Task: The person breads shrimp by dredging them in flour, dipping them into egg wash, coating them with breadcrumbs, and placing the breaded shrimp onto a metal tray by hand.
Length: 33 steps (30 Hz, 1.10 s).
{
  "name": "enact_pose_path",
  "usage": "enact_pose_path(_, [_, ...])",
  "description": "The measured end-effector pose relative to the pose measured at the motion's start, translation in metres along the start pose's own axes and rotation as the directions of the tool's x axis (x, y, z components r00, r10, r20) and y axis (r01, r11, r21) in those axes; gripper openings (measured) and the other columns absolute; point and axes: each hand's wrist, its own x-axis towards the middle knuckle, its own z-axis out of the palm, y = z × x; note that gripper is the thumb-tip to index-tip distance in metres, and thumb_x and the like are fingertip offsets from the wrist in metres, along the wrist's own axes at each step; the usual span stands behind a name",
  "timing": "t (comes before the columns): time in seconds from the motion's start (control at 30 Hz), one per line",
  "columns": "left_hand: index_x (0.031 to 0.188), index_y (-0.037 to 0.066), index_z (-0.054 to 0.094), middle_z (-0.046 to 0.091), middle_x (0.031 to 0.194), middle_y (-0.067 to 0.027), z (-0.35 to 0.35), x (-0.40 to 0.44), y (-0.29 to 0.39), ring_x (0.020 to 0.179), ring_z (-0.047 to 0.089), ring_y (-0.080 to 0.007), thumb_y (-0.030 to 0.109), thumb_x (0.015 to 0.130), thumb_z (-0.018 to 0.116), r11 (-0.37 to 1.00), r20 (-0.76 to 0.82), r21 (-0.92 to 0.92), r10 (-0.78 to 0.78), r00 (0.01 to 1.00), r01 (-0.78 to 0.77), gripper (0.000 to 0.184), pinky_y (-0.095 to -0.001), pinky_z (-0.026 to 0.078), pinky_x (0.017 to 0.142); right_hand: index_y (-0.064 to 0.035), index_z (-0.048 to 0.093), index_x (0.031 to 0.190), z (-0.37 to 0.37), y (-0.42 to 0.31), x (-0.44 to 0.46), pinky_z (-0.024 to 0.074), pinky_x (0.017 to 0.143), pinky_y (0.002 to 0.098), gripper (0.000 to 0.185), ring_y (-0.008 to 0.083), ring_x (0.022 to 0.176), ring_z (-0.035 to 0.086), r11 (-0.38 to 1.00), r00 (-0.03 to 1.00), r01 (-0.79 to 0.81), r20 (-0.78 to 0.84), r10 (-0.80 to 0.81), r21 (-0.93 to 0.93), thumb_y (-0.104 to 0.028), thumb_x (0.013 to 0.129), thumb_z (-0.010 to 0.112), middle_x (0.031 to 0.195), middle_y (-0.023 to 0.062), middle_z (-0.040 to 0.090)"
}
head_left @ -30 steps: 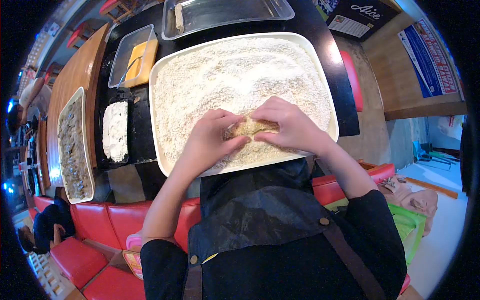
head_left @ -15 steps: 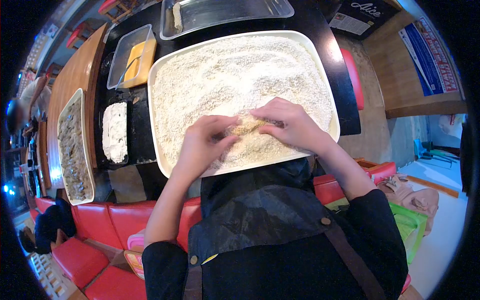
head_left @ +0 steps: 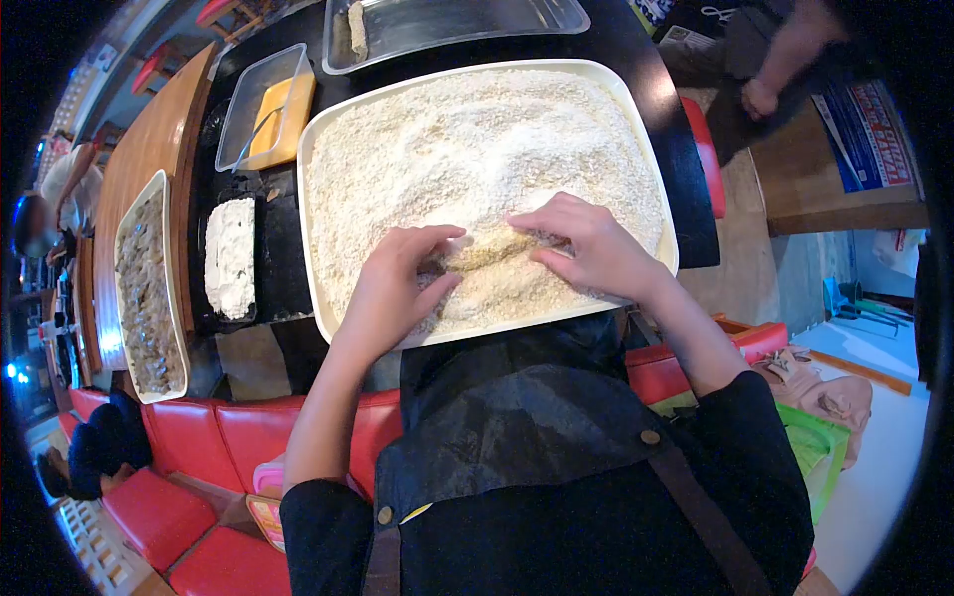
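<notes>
- Curving the left hand (head_left: 397, 283) round the left end of the crumb-coated piece (head_left: 487, 248), with thumb and fingers well parted; impossible to tell whether touching.
- Spreading thumb and fingers of the right hand (head_left: 591, 248) about the opposite end, less widely; firmness of hold impossible to tell.
- Lying near the close rim of the white tray (head_left: 497, 66), on crumbs (head_left: 397, 169), between both hands.
- Reaching over that rim with both forearms; opening onto a broad stretch of crumbs toward the far rim.
- Beyond the far rim, near a clear tray (head_left: 447, 30); to the left, near a plastic tub (head_left: 238, 109) and white powder (head_left: 231, 260).
- Rightward, narrowing to a strip of dark table (head_left: 681, 159); well apart from another person's hand (head_left: 760, 99).
</notes>
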Motion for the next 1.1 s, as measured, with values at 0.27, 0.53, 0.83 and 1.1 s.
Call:
enact_pose_path(0.27, [0.107, 0.003, 0.07, 0.068, 0.095, -0.0162, -0.019, 0.029, 0.005, 0.092, 0.065, -0.0294, 0.008, 0.082, 0.071, 0.999, 0.21, 0.034, 0.009, 0.978, -0.017, 0.026, -0.0364, 0.052, 0.083, -0.0034, 0.07, 0.105, -0.014, 0.011, 0.012, 0.0523, 0.087, 0.0336, 0.03, 0.0265, 0.097, 0.066, 1.0, 1.0, 0.012, -0.023, -0.012, 0.003, -0.005, 0.075, 0.068, 0.1, 0.0135, 0.069])
enact_pose_path(0.53, [0.133, 0.001, 0.055, 0.055, 0.136, -0.0217, 0.033, 0.063, 0.002, 0.125, 0.054, -0.0361, 0.015, 0.096, 0.053, 0.948, 0.245, -0.22, 0.283, 0.927, -0.231, 0.04, -0.038, 0.041, 0.106, -0.0002, 0.07, 0.105, -0.025, 0.023, 0.032, 0.0518, 0.086, 0.0306, 0.022, 0.0205, 0.097, 0.067, 0.997, 0.958, -0.051, -0.278, 0.068, 0.066, -0.002, 0.084, 0.063, 0.101, 0.0121, 0.069])
enact_pose_path(0.83, [0.129, 0.005, 0.061, 0.061, 0.13, -0.0151, 0.019, 0.068, -0.014, 0.123, 0.055, -0.0295, 0.016, 0.089, 0.065, 0.964, 0.155, -0.216, 0.191, 0.969, -0.155, 0.041, -0.0371, 0.041, 0.106, -0.0037, 0.07, 0.099, -0.017, 0.03, 0.031, 0.0528, 0.084, 0.0356, 0.019, 0.0274, 0.094, 0.067, 0.997, 0.918, 0.05, -0.391, -0.067, -0.054, -0.005, 0.081, 0.064, 0.098, 0.0126, 0.069])
enact_pose_path(1.1, [0.112, 0.01, 0.07, 0.067, 0.096, -0.0093, 0.025, 0.024, -0.016, 0.088, 0.065, -0.0262, 0.017, 0.077, 0.078, 0.982, 0.093, -0.033, 0.186, 0.978, -0.184, 0.037, -0.0347, 0.054, 0.076, -0.0047, 0.069, 0.101, -0.003, 0.009, 0.005, 0.052, 0.078, 0.0377, 0.024, 0.0292, 0.087, 0.064, 0.995, 0.994, 0.1, 0.046, -0.1, 0.0, -0.007, 0.078, 0.074, 0.09, 0.0119, 0.065])
